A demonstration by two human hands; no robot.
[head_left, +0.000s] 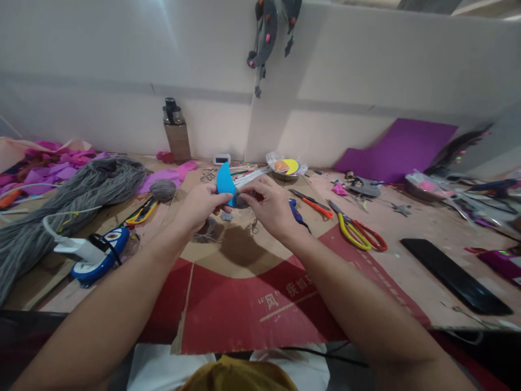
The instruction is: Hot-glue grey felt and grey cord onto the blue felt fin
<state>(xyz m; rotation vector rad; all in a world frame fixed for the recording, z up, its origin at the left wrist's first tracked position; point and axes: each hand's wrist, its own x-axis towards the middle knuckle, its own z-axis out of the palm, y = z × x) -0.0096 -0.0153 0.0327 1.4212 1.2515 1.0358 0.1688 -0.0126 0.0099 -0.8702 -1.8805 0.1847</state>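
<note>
A curved blue piece (224,179) is held up above the cardboard sheet (228,315), near the middle of the view. My left hand (204,205) grips its lower left part between thumb and fingers. On its lower right, my right hand (266,203) is closed in a pinch at a small dark grey part by the blue edge; what exactly its fingertips hold is too small to tell. Beneath my left hand lies a small tangle of grey yarn (207,231). A small grey piece (226,216) rests on the cardboard under the blue piece.
Grey yarn (109,179) and a blue power strip (106,258) lie at left. Orange-handled scissors (315,205), red-and-yellow scissors (358,231) and a black slab (453,274) are at right. A bottle (176,133) stands at the back; grey ornaments (266,38) hang above.
</note>
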